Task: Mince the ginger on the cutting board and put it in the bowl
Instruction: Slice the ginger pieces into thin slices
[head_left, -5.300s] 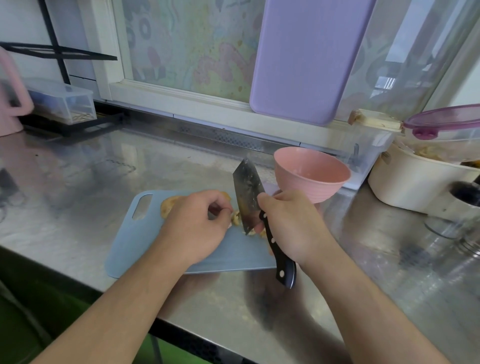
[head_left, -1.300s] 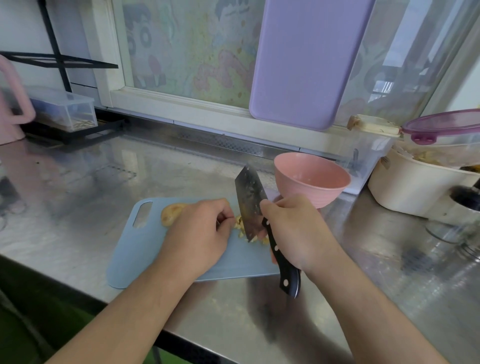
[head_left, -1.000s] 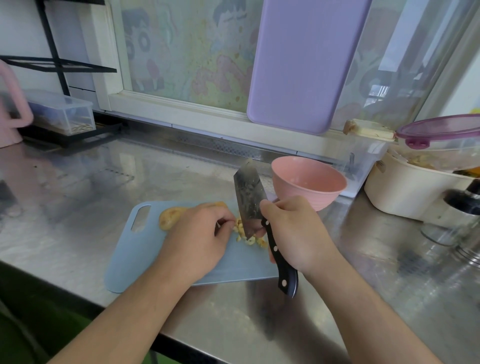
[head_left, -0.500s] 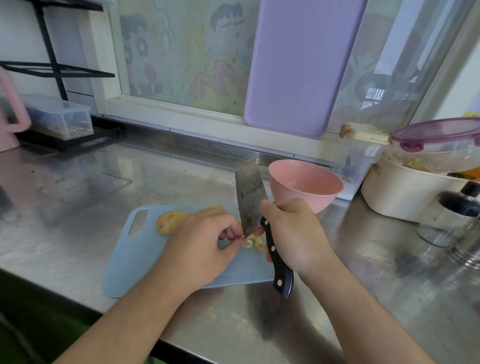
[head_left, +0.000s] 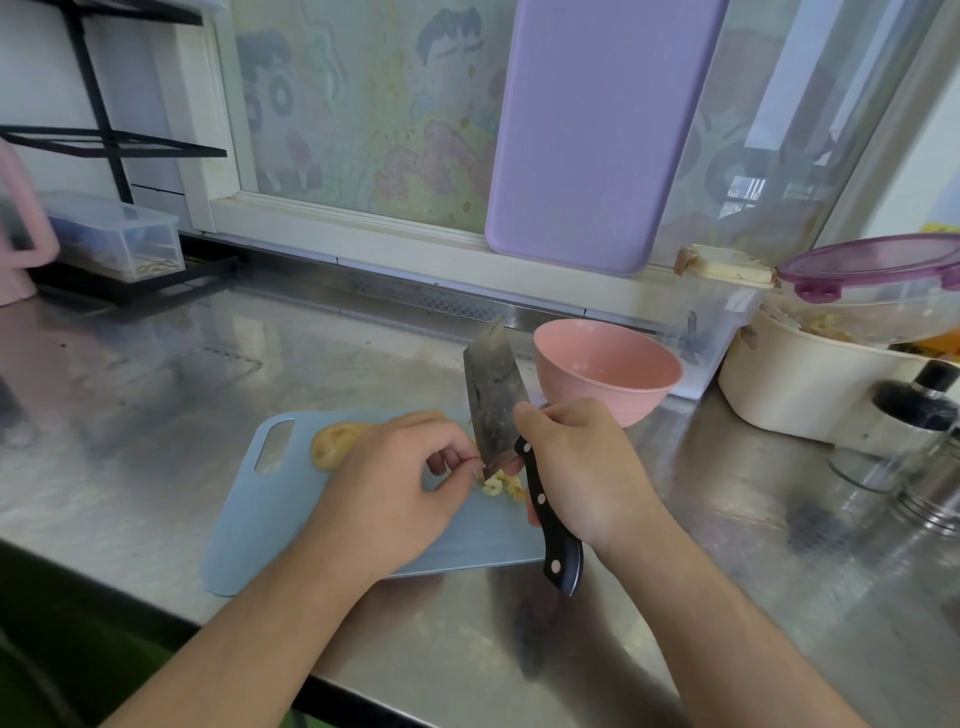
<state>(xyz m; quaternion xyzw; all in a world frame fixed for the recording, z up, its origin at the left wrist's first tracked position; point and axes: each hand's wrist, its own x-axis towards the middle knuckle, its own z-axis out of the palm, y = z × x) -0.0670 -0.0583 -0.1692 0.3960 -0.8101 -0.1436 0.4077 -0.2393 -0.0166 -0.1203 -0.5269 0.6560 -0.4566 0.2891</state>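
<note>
The right hand (head_left: 582, 467) is wrapped round the black riveted handle of one cleaver (head_left: 493, 410), whose blade stands tilted over the board with its lower corner down by the cut pieces. The left hand (head_left: 395, 483) is curled over the board, thumb and forefinger drawn together right at the blade's lower edge; they seem to pinch a sliver of ginger there, though the piece is too small to be sure of.

Just under the blade lies one little heap of chopped ginger (head_left: 501, 486), pale yellow, on the one blue cutting board (head_left: 260, 525). One uncut lump of ginger (head_left: 335, 441) sits on the same board, beyond the left hand and near the handle slot. One pink bowl (head_left: 608, 374) stands on the steel counter (head_left: 156, 395) just past the board's far right corner, close behind the right hand; nothing chopped can be made out inside it.

Further out, one lilac board (head_left: 597, 130) leans upright against the window. On the right are one white pot (head_left: 810, 384), one clear tub with a purple lid (head_left: 872, 270) and one dark-capped bottle (head_left: 919, 400). On the left, one clear lidded box (head_left: 114, 236) rests on a black rack.
</note>
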